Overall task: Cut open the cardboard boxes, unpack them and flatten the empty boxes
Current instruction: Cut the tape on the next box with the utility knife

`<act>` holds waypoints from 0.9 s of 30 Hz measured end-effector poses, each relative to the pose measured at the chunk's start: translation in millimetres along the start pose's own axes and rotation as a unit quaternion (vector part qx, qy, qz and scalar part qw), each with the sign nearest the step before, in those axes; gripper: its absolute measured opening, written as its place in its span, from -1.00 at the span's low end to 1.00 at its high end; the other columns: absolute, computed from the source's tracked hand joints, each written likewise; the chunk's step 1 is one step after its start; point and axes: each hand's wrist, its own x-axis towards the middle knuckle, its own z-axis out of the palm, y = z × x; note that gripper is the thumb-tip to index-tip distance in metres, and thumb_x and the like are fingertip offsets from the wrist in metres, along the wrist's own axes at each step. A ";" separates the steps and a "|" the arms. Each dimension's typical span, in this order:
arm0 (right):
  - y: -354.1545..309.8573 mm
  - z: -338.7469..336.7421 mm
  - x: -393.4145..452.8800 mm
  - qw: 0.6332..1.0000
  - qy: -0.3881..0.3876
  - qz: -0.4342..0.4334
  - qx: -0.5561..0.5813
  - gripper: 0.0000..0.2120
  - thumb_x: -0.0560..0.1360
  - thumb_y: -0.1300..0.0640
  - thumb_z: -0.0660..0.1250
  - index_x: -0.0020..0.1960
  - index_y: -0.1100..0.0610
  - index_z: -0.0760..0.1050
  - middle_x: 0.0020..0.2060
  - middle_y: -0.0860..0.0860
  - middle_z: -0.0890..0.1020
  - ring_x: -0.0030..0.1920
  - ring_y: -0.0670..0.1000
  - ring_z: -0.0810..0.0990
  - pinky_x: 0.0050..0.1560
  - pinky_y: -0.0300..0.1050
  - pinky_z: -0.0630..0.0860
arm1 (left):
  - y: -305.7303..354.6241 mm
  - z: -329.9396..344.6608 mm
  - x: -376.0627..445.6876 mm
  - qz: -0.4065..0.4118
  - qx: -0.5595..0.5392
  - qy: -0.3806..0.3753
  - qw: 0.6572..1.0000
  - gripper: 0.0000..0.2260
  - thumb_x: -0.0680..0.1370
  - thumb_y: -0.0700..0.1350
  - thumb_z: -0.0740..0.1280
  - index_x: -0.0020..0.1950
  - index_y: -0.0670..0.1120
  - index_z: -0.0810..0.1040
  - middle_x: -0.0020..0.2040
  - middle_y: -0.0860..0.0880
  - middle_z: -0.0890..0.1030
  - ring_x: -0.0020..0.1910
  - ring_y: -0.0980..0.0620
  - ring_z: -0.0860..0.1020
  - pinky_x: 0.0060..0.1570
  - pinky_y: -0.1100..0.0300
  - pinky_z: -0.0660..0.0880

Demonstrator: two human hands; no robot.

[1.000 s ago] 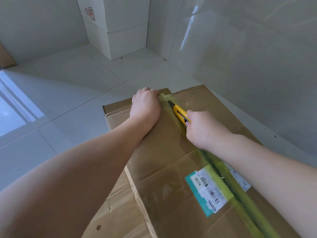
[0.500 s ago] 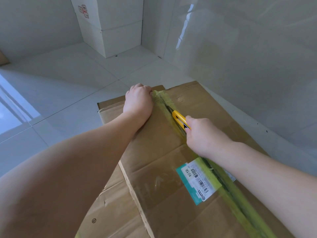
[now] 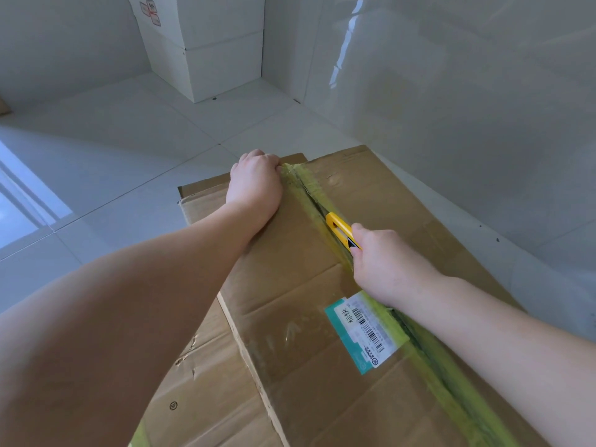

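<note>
A large brown cardboard box [image 3: 290,285] lies on the tiled floor, its top seam sealed with yellowish tape [image 3: 432,366]. My right hand [image 3: 383,262] grips a yellow utility knife [image 3: 340,229] whose tip sits in the seam, about a third of the way back from the far end. Beyond the blade the tape is split. My left hand [image 3: 254,185] rests on the box's far end, left of the seam, its fingers curled over the far edge. A white and teal shipping label [image 3: 361,330] is stuck beside the seam, partly under tape.
White stacked cartons [image 3: 206,50] stand in the far corner against the tiled wall. The wall [image 3: 451,91] runs close along the box's right side. Glossy white floor tiles [image 3: 96,156] stretch out to the left. A second cardboard piece [image 3: 200,398] lies beside the box at lower left.
My right hand has drawn the knife along the seam toward me, away from the far end. The left hand has stayed at the far edge. The camera has shifted slightly.
</note>
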 end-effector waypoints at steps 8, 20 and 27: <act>6.9 2.8 -13.5 1.000 -0.004 0.005 -0.012 -0.91 0.57 0.21 0.12 -0.09 0.08 0.23 -0.34 0.01 0.38 -0.43 -0.02 0.39 -0.52 -0.14 0.18 | -0.7 0.9 0.8 0.002 -0.001 0.003 1.000 -0.76 0.59 -0.20 0.14 0.06 -0.15 0.61 -0.03 -0.13 0.51 0.05 -0.15 0.42 -0.01 0.11 0.26; 25.1 8.3 -42.8 1.000 -0.017 0.000 -0.025 -0.80 0.57 0.20 0.11 0.19 0.10 0.31 -0.32 -0.05 0.36 -0.38 -0.12 0.34 -0.50 -0.19 0.18 | -2.6 3.3 3.2 0.007 0.000 0.006 1.000 -0.77 0.58 -0.19 0.16 0.03 -0.14 0.61 -0.07 -0.11 0.49 0.04 -0.16 0.43 -0.02 0.11 0.27; 34.9 12.8 -57.2 0.999 -0.016 -0.004 -0.046 -0.80 0.58 0.17 0.11 0.20 0.10 0.28 -0.27 -0.05 0.38 -0.27 0.01 0.43 -0.47 -0.20 0.24 | -3.7 3.0 5.2 0.012 0.011 -0.002 1.000 -0.77 0.58 -0.18 0.16 0.03 -0.14 0.62 -0.03 -0.14 0.52 0.05 -0.18 0.44 0.00 0.08 0.32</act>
